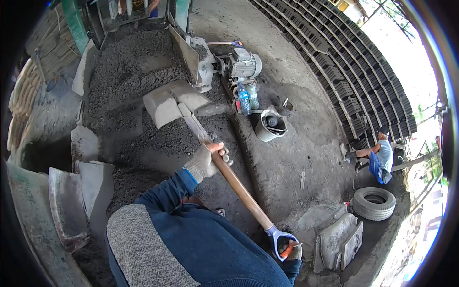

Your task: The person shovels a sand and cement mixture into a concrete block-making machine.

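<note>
A shovel lies slantwise across the view, its wide metal blade over the dark, gravelly mix. The blade's face looks bare. My left hand, in a pale knit glove with bare fingertips, is closed around the lower shaft near the blade socket. At the far end, my right hand grips the purple D-shaped handle; its fingers wrap the crossbar and are partly hidden. Loose dark mix also lies on the ground below the blade.
An electric motor stands beside the hopper, with plastic bottles and a bucket near it. A tyre and cement-coated slabs lie right. A person sits by the racks of blocks.
</note>
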`<control>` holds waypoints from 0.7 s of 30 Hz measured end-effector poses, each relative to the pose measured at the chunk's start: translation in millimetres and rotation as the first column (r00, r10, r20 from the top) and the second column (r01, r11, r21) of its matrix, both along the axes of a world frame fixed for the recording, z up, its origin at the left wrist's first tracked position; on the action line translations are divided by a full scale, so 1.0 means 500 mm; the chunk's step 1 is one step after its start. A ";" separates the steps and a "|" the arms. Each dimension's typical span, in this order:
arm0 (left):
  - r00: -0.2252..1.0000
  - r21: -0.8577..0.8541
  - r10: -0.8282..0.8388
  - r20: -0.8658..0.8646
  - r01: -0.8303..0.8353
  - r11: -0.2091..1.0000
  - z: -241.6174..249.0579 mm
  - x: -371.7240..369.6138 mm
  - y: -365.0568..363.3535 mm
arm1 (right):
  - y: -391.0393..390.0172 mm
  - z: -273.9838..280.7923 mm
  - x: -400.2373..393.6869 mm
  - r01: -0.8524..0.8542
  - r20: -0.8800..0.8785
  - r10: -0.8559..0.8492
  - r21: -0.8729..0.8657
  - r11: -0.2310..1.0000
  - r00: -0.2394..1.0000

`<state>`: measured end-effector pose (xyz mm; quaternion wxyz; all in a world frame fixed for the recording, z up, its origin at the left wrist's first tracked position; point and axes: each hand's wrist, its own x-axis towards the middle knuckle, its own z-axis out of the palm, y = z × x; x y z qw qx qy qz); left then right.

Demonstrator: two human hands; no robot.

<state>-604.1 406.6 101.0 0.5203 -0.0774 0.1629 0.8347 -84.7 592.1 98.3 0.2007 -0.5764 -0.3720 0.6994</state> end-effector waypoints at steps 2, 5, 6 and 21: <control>0.999 -0.031 0.028 -0.039 -0.030 0.999 0.004 -0.050 -0.007 | -0.016 0.053 -0.083 -0.063 -0.011 0.062 -0.035 0.997 0.998; 0.985 -0.061 0.114 -0.130 -0.123 0.991 -0.006 -0.166 -0.028 | -0.055 0.060 -0.236 -0.120 -0.056 0.117 -0.067 0.990 0.992; 0.961 -0.147 0.196 -0.193 -0.226 0.963 -0.018 -0.235 -0.035 | -0.078 0.063 -0.297 -0.267 -0.222 0.258 -0.012 0.964 0.940; 0.700 0.287 0.322 -0.638 -0.172 0.942 0.247 -0.174 -0.034 | 0.186 0.781 -0.607 0.180 -0.116 0.138 0.696 -0.695 0.984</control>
